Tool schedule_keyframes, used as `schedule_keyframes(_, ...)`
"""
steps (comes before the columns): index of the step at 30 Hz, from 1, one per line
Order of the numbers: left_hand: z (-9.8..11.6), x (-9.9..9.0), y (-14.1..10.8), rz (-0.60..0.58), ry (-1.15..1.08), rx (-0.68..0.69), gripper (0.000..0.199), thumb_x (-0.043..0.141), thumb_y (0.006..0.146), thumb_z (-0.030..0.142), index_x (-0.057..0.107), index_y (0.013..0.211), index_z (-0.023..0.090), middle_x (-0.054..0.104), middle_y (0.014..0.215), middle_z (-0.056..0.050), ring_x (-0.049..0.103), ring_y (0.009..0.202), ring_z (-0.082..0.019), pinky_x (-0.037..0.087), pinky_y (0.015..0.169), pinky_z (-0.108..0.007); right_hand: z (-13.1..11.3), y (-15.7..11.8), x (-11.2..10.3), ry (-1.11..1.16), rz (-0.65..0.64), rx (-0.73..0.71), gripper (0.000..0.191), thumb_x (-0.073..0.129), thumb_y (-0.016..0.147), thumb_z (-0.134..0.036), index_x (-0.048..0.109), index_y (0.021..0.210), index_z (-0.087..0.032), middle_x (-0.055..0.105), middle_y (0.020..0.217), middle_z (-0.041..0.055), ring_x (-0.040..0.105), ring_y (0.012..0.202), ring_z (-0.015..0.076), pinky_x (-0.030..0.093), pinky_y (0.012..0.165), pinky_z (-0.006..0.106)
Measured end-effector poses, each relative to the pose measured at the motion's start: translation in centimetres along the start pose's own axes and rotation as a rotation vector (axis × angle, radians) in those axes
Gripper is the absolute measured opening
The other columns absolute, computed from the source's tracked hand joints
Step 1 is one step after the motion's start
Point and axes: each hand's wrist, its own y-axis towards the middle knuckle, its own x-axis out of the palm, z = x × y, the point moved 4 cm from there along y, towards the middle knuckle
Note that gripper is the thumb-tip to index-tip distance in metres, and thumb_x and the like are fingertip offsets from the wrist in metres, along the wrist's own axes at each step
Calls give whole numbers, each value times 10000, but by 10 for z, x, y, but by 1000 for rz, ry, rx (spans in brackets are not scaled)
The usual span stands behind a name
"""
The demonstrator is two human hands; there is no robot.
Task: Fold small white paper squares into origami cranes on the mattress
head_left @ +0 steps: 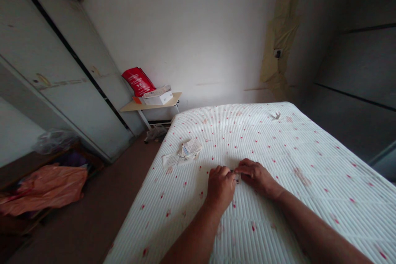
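Both hands meet low over the middle of a white ribbed bed cover (pixel 256 214) dotted with red. Between them is a small object (pixel 238 179), pale with a dark upper edge; it is too small and too covered by fingers to name. My left hand (pixel 220 185) has its fingers curled, with thumb and fingertips at the object's left side. From the right, my right hand (pixel 255 175) reaches over with bent fingers, pinching at the object's upper edge. To the far left of the hands lie several printed papers (pixel 190 149), partly overlapping.
A crumpled white scrap (pixel 276 116) lies at the bed's far right. Beyond the far left corner, a small table (pixel 131 106) bears a red bag (pixel 138 81) and a white box (pixel 159 98). Grey cabinets (pixel 55 66) stand left, near an orange plastic bag (pixel 46 187).
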Motion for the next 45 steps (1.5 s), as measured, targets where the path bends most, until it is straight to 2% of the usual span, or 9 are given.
schedule_keyframes(7, -3, 0, 0, 49, -18, -13, 185, 479, 845, 180, 659, 854, 220, 625, 827, -44, 532, 850, -188, 370, 764, -326, 3, 2, 1, 19, 35, -51, 262, 474, 856, -175, 694, 976, -250, 617, 969, 72, 594, 858, 157, 457, 758, 275)
schedule_keyframes(14, -16, 1, 2, 95, -363, -109, 215, 460, 801, 103, 656, 809, 191, 648, 836, -21, 562, 847, -146, 402, 797, -256, -4, 2, -4, 189, 63, -41, 224, 452, 881, -228, 673, 905, -204, 640, 897, 66, 579, 853, 166, 446, 789, 296)
schedule_keyframes(19, -21, -1, 2, 142, -554, -128, 183, 467, 824, 179, 649, 828, 166, 648, 816, -27, 575, 806, -134, 419, 742, -221, -2, -1, -5, 337, 96, 81, 197, 464, 870, -259, 643, 884, -179, 631, 846, 52, 577, 814, 161, 442, 771, 282)
schedule_keyframes(23, -23, 4, 2, 156, -556, -174, 149, 501, 763, 145, 649, 775, 156, 633, 734, -9, 566, 721, -121, 407, 678, -202, -1, -2, -1, 529, 50, 173, 218, 478, 862, -321, 637, 854, -172, 628, 814, 29, 574, 765, 152, 444, 717, 257)
schedule_keyframes(27, -28, 10, 3, 166, -556, -248, 166, 484, 765, 172, 646, 738, 147, 620, 692, -10, 554, 674, -116, 392, 630, -194, -7, 0, 1, 658, 24, 221, 237, 499, 842, -357, 631, 847, -161, 624, 780, 21, 566, 731, 152, 442, 675, 247)
schedule_keyframes(32, -31, 12, 4, 134, -468, -304, 199, 475, 775, 215, 632, 672, 151, 611, 673, -13, 537, 661, -119, 374, 617, -200, -9, 2, 3, 554, 28, 232, 234, 483, 846, -340, 642, 839, -167, 633, 762, 17, 572, 714, 155, 439, 653, 248)
schedule_keyframes(36, -32, 13, 4, 99, -489, -342, 212, 468, 778, 247, 644, 703, 156, 618, 675, -6, 531, 666, -124, 369, 615, -204, -1, 1, 4, 446, 70, 235, 239, 460, 856, -314, 632, 952, -179, 661, 822, 27, 599, 754, 171, 461, 697, 273)
schedule_keyframes(40, -38, 14, 4, 82, -606, -394, 252, 451, 784, 293, 638, 709, 142, 573, 611, 14, 500, 615, -115, 348, 566, -194, 4, -3, 4, 445, 104, 182, 239, 463, 840, -255, 591, 1031, -188, 658, 916, 44, 604, 799, 171, 483, 735, 292)
schedule_keyframes(45, -43, 11, 4, 122, -826, -456, 271, 457, 764, 334, 606, 675, 125, 495, 551, 27, 439, 547, -97, 320, 516, -188, -3, -6, -1, 302, 206, 101, 299, 479, 780, -156, 526, 1070, -209, 621, 891, 37, 574, 665, 130, 495, 619, 255)
